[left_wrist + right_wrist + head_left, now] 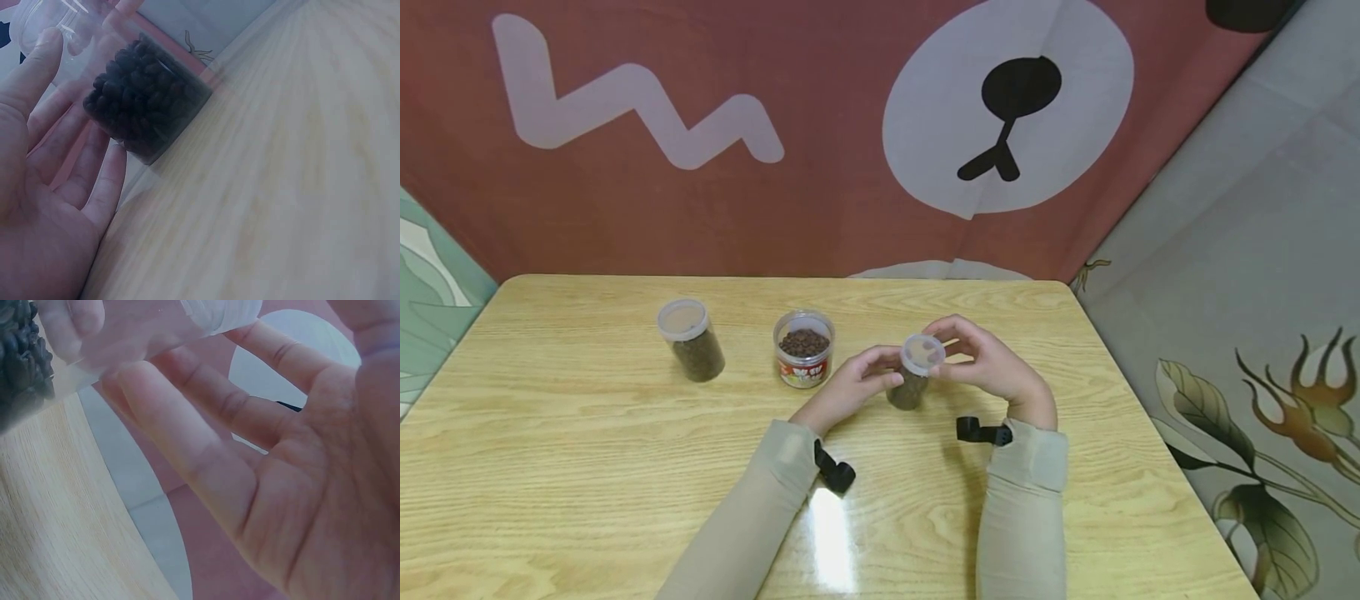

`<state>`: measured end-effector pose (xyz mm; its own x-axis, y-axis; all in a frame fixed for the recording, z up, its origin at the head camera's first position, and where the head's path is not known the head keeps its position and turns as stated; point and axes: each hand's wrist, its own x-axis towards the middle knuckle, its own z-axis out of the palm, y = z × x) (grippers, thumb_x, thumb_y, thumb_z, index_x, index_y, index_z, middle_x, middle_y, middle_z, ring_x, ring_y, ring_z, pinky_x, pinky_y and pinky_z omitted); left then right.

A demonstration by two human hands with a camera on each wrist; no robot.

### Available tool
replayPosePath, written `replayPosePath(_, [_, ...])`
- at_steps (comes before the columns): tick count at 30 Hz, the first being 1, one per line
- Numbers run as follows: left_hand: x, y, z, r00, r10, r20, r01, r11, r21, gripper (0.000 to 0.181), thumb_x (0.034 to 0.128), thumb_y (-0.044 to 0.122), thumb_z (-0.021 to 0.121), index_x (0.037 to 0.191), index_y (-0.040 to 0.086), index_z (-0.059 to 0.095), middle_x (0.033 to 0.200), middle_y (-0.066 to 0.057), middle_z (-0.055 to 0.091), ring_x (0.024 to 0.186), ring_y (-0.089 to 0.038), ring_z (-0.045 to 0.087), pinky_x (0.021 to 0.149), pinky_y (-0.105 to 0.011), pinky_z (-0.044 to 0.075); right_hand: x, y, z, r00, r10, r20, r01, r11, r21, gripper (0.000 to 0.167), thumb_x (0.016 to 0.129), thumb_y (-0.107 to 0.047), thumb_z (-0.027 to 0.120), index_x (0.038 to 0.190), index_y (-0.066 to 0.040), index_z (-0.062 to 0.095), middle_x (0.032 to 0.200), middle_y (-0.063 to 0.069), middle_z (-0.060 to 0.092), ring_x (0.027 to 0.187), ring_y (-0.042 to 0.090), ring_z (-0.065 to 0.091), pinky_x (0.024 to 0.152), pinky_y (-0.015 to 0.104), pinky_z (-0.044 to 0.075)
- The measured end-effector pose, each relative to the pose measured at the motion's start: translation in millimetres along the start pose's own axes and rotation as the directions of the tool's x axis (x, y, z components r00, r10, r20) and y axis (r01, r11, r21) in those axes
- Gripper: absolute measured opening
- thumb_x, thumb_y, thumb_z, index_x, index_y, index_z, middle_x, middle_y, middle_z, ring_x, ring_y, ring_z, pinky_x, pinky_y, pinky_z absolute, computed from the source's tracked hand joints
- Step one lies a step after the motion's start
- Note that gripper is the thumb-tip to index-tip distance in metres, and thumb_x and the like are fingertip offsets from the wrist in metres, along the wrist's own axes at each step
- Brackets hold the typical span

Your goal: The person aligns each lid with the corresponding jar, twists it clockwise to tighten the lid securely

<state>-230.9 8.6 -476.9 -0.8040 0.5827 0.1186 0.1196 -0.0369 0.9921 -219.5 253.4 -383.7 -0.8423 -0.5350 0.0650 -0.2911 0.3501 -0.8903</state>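
A clear plastic jar (907,392) with a translucent lid (922,353) and dark seed-like pieces inside is between both hands, toward the right of the table. My left hand (853,383) holds it from the left, thumb in front and fingers behind, as the left wrist view also shows. From the right, my right hand (988,362) grips the jar's upper part at the lid. The dark contents (147,94) fill the lower part of the jar. Whether its base touches the table cannot be told.
A similar lidded jar (698,354) stands at the left on the wooden table (587,467). A wider, lidless-looking tub (805,371) with brown pieces and a red label stands left of my left hand. A red patterned cloth (820,200) hangs behind the table.
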Motion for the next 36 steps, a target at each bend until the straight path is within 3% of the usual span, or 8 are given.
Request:
replayPosePath(11, [0.4,-1.3,0.2,1.0,0.015,-0.026,-0.014,1.0,0.02,0.043,0.1007,0.016,0.066,0.142,0.009,0.056,0.14,-0.008,0.06,0.13,-0.025,0.056,0.11,-0.042,0.045,0.4,-1.1,0.7,1.0,0.015,-0.005,-0.015,1.0,0.0,0.043,0.092,-0.003,0.074,0.131,-0.005,0.058,0.128,0.016,0.059,0.115,0.035,0.058,0.095,0.059,0.049])
replayPosePath(21, [1.5,-1.6,3.3,0.996,0.016,-0.091,-0.014,1.0,0.026,0.041,0.099,0.014,0.068,0.138,0.005,0.059,0.136,-0.013,0.062,0.127,-0.029,0.059,0.108,-0.043,0.047,-1.3,-1.1,0.0,0.998,0.051,-0.024,-0.051,0.999,0.002,0.042,0.093,-0.007,0.074,0.132,-0.01,0.059,0.129,0.013,0.059,0.115,0.036,0.057,0.093,0.051,0.052])
replayPosePath(32, [5.9,-0.7,15.0,0.977,0.028,-0.21,-0.03,1.0,-0.006,0.039,0.0984,0.014,0.068,0.135,0.004,0.06,0.136,-0.013,0.063,0.128,-0.027,0.059,0.109,-0.038,0.047,-2.8,-2.8,-1.8,0.992,0.105,-0.067,-0.105,0.994,-0.005,0.046,0.097,-0.015,0.072,0.14,-0.015,0.056,0.138,0.01,0.055,0.121,0.037,0.054,0.093,0.046,0.054])
replayPosePath(36, [7.3,-0.7,18.4,0.968,0.031,-0.25,-0.029,1.0,0.011,0.038,0.0979,0.015,0.069,0.134,0.005,0.062,0.135,-0.012,0.064,0.127,-0.026,0.06,0.108,-0.038,0.048,-2.4,-1.2,-2.1,0.993,0.092,-0.072,-0.093,0.996,-0.002,0.048,0.098,-0.015,0.07,0.143,-0.014,0.055,0.14,0.011,0.055,0.123,0.036,0.054,0.096,0.046,0.053])
